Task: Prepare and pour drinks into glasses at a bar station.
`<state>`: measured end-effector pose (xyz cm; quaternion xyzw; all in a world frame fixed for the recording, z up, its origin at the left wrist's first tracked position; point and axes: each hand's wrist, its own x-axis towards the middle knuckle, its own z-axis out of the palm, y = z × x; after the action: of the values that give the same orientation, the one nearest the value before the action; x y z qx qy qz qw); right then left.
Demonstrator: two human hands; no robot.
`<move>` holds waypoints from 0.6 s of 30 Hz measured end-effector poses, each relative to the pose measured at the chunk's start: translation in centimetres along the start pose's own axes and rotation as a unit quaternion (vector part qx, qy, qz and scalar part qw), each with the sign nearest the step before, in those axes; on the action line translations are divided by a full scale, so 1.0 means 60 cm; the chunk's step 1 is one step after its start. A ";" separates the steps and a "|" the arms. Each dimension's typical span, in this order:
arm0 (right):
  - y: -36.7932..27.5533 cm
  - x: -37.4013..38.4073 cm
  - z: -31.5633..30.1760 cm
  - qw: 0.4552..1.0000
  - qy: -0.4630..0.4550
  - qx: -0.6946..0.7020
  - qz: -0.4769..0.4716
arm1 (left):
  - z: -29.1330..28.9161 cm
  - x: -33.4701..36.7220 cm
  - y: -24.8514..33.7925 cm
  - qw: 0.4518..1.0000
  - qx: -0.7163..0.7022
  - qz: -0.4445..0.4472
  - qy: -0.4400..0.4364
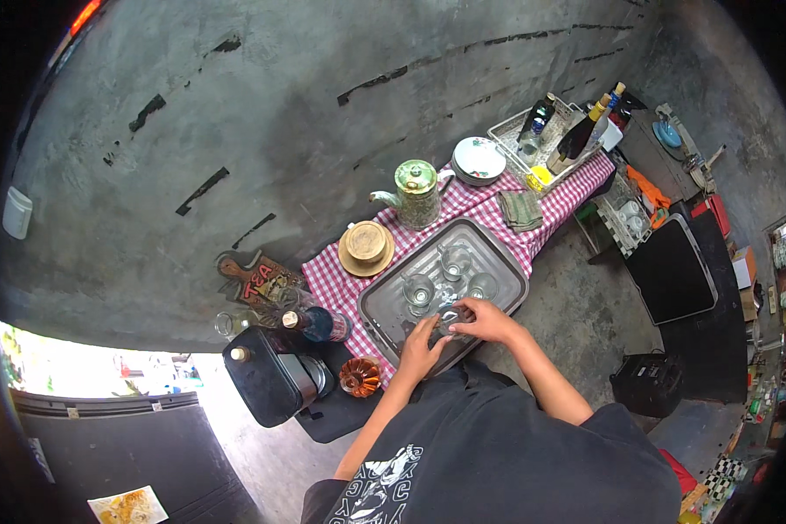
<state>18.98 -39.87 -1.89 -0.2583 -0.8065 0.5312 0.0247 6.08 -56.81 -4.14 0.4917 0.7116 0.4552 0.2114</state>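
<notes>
Over the near edge of a grey metal tray, my two hands meet around a clear glass cup. My left hand has its fingers curled against the cup's left side. From the right, my right hand grips it with thumb and fingers. Farther in on the wet-looking tray stand three more clear cups: a left one, a far one and a right one. The lower part of the held cup is hard to make out.
A red-and-white checked cloth lies under the tray. Around it stand a green enamel teapot, stacked plates, a wooden lidded pot, a folded cloth, a bottle basket, a dark bottle and a black coffee machine.
</notes>
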 end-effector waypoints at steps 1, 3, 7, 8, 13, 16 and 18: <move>-0.001 0.000 0.000 1.000 0.000 0.002 0.002 | -0.001 0.000 0.000 1.000 -0.010 -0.015 -0.009; -0.001 0.000 0.000 1.000 -0.003 0.002 0.003 | -0.002 0.000 0.004 0.999 -0.020 -0.031 -0.017; 0.000 0.002 -0.001 1.000 -0.009 0.002 0.011 | 0.001 0.000 0.002 0.999 -0.019 -0.027 -0.009; -0.001 0.003 -0.001 1.000 -0.008 -0.006 0.011 | 0.001 0.000 0.001 1.000 -0.021 -0.020 -0.005; -0.004 0.003 -0.003 1.000 -0.014 -0.005 0.010 | 0.001 -0.002 0.003 0.999 -0.028 -0.020 -0.002; 0.003 0.006 -0.002 1.000 -0.014 -0.015 0.004 | 0.001 0.000 0.004 0.999 -0.021 -0.026 -0.005; 0.004 0.006 -0.002 1.000 -0.013 -0.017 -0.001 | 0.002 -0.002 0.002 0.999 -0.015 -0.029 -0.006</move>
<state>18.82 -39.54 -2.14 -0.2507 -0.8159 0.5209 0.0106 6.30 -56.85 -4.13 0.4707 0.7171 0.4566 0.2360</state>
